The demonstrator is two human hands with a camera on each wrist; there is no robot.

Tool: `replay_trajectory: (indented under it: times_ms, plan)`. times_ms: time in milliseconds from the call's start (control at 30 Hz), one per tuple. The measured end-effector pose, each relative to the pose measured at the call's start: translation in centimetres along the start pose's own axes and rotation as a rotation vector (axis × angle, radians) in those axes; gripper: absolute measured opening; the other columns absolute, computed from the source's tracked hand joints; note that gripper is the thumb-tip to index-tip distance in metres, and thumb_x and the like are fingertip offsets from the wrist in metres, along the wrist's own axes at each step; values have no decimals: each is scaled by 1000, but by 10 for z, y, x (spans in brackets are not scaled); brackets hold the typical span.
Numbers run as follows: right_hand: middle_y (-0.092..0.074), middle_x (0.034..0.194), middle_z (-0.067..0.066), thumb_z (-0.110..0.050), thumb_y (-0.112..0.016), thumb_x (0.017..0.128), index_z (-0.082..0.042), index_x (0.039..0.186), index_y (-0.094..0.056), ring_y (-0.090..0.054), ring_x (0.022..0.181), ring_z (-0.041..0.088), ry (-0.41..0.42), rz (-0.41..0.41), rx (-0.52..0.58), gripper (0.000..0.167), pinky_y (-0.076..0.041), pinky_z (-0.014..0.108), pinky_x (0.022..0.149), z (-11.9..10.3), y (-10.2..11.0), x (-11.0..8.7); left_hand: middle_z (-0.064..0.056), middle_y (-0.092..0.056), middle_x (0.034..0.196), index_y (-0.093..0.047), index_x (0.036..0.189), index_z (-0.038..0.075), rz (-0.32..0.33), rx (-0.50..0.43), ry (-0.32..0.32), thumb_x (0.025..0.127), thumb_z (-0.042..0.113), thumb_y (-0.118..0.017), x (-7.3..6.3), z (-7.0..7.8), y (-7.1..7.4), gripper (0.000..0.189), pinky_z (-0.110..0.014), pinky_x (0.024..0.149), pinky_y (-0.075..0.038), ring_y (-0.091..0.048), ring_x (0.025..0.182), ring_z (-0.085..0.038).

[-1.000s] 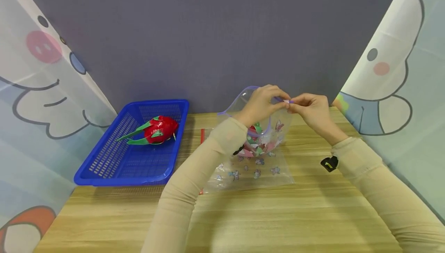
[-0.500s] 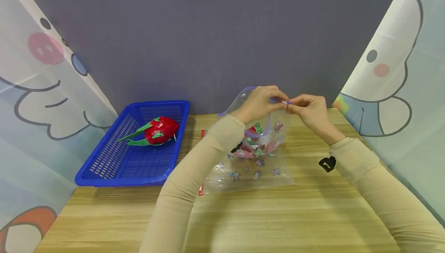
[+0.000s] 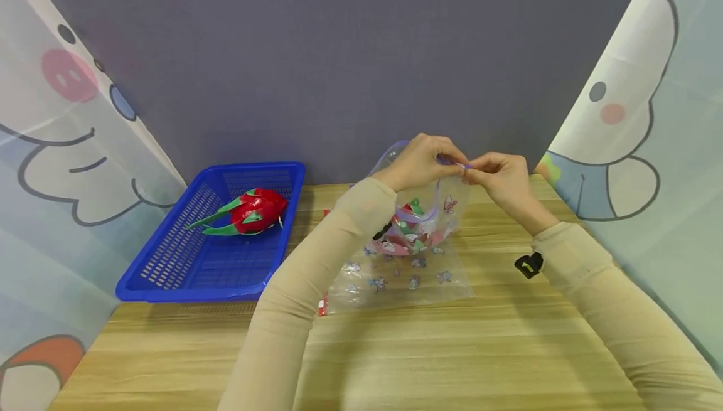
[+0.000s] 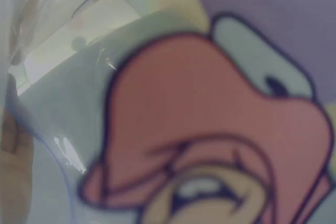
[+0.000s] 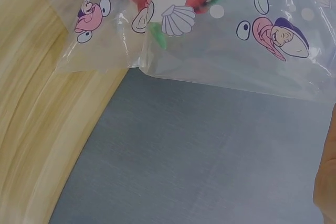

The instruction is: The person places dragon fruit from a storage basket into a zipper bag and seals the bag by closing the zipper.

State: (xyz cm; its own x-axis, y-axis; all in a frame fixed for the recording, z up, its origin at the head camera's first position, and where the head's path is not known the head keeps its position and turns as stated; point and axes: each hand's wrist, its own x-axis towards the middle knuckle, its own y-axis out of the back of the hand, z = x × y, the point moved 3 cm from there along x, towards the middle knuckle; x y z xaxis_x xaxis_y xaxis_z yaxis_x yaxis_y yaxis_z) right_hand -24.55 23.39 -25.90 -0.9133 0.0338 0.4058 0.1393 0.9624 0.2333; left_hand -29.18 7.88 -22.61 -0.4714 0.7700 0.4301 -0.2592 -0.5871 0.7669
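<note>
Hands [image 3: 420,161] [image 3: 504,182], barely shifted, pinch the clear, cartoon-printed, purple-rimmed bag [image 3: 432,230].

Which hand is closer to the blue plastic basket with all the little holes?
Left. The left hand is to the right of the basket, pinching the purple-edged clear printed plastic bag; the right hand is farther right, pinching that bag too.
</note>
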Motion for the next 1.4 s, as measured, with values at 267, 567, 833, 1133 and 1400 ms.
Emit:
replay_trajectory:
  times_ms: [267,567,833,1133,1400]
  plan:
    - [-68,71,-9,-2,-67,81,-9,76,-72,-67,65,7,-11,-26,60,10,-54,19,65,4,-2,0,0,-66,90,-71,98,7,-27,-12,27,82,18,-67,-4,-4,6,19,-13,76,-48,-60,82,-5]
    - [-68,70,-11,-5,-68,81,-8,77,-72,-65,64,5,-20,-10,26,6,-54,19,65,3,0,0,-4,-67,93,-70,99,5,-37,25,47,83,15,-66,-10,-9,15,19,-11,76,-47,-62,84,-9]
    - [-68,70,-14,-3,-67,81,-11,77,-72,-65,64,4,-16,21,-12,10,-53,18,64,4,6,-1,-5,-67,92,-70,97,5,-36,25,31,83,11,-66,-13,-12,16,16,-13,78,-48,-63,84,-10]
    - [-69,70,-12,-1,-66,81,-11,77,-73,-66,63,5,-11,14,32,13,-54,18,64,6,8,-3,-7,-67,89,-71,94,2,-17,81,-81,83,7,-66,-23,-13,19,14,-13,77,-49,-65,82,-13]
    - [-69,71,-13,2,-66,80,-8,78,-73,-66,64,5,10,-13,48,12,-54,18,65,7,0,-2,-5,-67,85,-71,91,3,59,25,-101,80,6,-69,-42,-26,25,12,-20,78,-51,-64,78,-13]
